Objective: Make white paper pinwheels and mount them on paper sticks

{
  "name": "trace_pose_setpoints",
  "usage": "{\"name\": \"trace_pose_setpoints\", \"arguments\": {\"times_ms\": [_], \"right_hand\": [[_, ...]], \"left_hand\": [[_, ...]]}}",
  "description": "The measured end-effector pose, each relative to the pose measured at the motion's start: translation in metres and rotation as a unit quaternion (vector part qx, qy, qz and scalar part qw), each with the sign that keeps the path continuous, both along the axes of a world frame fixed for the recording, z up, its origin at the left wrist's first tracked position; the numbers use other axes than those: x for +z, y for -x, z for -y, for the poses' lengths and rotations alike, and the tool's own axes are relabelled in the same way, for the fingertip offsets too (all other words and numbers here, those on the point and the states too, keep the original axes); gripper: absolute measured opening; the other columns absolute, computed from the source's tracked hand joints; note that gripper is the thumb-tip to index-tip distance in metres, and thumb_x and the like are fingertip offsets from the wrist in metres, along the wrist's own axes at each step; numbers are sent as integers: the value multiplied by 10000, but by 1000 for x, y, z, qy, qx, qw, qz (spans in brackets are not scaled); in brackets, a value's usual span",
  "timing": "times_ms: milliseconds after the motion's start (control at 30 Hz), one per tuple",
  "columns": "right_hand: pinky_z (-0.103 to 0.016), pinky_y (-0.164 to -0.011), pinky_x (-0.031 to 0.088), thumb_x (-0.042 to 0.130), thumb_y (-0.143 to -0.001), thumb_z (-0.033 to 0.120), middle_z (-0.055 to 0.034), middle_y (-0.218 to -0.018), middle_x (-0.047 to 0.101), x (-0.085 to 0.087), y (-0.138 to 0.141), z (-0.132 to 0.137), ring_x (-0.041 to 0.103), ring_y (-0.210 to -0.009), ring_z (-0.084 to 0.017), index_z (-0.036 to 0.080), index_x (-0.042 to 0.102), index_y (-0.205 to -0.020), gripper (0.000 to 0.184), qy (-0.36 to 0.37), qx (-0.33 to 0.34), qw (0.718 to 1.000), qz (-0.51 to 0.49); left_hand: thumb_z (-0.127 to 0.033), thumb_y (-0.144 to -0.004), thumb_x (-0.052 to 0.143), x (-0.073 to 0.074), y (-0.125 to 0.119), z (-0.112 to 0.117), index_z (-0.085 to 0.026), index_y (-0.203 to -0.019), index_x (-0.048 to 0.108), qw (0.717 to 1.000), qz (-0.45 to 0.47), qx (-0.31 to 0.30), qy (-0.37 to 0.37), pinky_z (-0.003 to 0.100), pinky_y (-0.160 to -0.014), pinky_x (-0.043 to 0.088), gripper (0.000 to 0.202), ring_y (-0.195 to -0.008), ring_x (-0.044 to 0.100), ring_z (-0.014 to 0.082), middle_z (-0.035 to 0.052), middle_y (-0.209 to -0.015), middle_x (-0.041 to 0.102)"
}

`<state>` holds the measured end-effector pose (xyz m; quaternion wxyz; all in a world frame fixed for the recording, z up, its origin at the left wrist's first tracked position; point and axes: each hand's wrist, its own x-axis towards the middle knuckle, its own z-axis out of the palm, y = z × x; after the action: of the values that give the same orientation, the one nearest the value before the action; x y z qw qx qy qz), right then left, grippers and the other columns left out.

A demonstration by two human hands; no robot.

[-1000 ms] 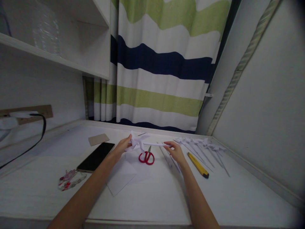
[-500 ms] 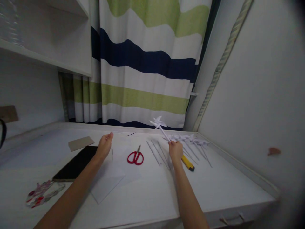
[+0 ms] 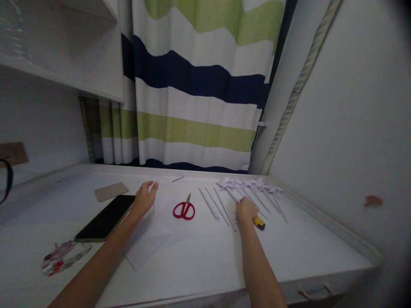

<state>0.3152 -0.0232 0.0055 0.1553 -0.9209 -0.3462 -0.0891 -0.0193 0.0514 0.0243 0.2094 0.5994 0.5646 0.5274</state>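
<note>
My right hand point(image 3: 246, 209) is low over the right side of the table, its fingers closed round the stick end of a white paper pinwheel point(image 3: 231, 195). That pinwheel's head lies at the left of a row of similar paper pinwheels point(image 3: 261, 186). Partly covered by the same hand is a yellow utility knife point(image 3: 259, 223). To its left lie several rolled white paper sticks point(image 3: 215, 207). Above the white paper sheets point(image 3: 147, 244), my left hand point(image 3: 145, 200) hovers with thumb and fingers apart, seemingly holding nothing. Red-handled scissors point(image 3: 184, 210) rest between the two hands.
A black phone or tablet point(image 3: 105, 219) lies beside my left forearm, with a beige card point(image 3: 111, 192) behind it. At the near left is a beaded string point(image 3: 64, 258). A thin dark stick point(image 3: 177, 179) lies toward the back, before the striped curtain point(image 3: 195, 128).
My right hand has lowered the pinwheel from above the table to the left end of the row, moving slightly right. My left hand has shifted a little right, its fingers parting.
</note>
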Motion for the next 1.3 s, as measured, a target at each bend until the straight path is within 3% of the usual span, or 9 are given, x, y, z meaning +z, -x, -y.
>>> {"name": "trace_pose_setpoints", "arguments": {"times_ms": [233, 333, 567, 867, 1133, 1300], "right_hand": [[-391, -758, 445, 468, -828, 273, -68, -1063, 526, 2, 1, 4, 535, -906, -187, 145, 498, -1049, 257, -4, -24, 999, 28], [-393, -764, 441, 465, -829, 281, -74, -1075, 519, 7, 4, 2, 530, -915, -190, 144, 493, -1058, 268, -12, 14, 999, 39], [-375, -751, 449, 453, -836, 287, -66, -1048, 536, 16, 14, -10, 542, -885, -174, 153, 510, -1032, 244, 25, 174, 984, 9], [-375, -737, 456, 469, -828, 279, -63, -1036, 540, 5, 19, -13, 547, -874, -176, 145, 507, -1034, 249, 95, 204, 972, -65], [-379, -745, 453, 462, -831, 274, -67, -1055, 530, 7, 17, -14, 542, -888, -179, 150, 500, -1047, 251, 50, 205, 971, -111], [-355, -709, 467, 473, -825, 276, -58, -1035, 541, 15, 24, -20, 552, -856, -176, 140, 511, -1032, 251, 10, 292, 944, -155]], "left_hand": [[-329, -828, 445, 0, 1, 2, -126, -1057, 488, 1000, -24, 2, -1, 440, -853, 372, 308, -1011, 482, 215, 86, -1081, 519], [-323, -827, 449, 0, 2, 0, -128, -1056, 490, 999, -33, 3, -2, 436, -843, 382, 303, -1000, 489, 213, 84, -1081, 518], [-322, -826, 451, -3, 4, -2, -130, -1042, 499, 998, -63, 1, -3, 429, -831, 393, 293, -977, 502, 206, 80, -1067, 525], [-319, -825, 455, -5, 4, -3, -129, -1014, 515, 994, -112, -1, -7, 426, -830, 392, 275, -971, 503, 203, 76, -1047, 535], [-315, -828, 451, -4, 5, 0, -130, -1016, 513, 990, -139, -2, -9, 422, -823, 397, 271, -961, 507, 200, 74, -1049, 533], [-301, -830, 449, 0, 3, 5, -129, -1005, 518, 986, -163, -24, 5, 413, -815, 404, 254, -949, 513, 194, 71, -1036, 539]]}}
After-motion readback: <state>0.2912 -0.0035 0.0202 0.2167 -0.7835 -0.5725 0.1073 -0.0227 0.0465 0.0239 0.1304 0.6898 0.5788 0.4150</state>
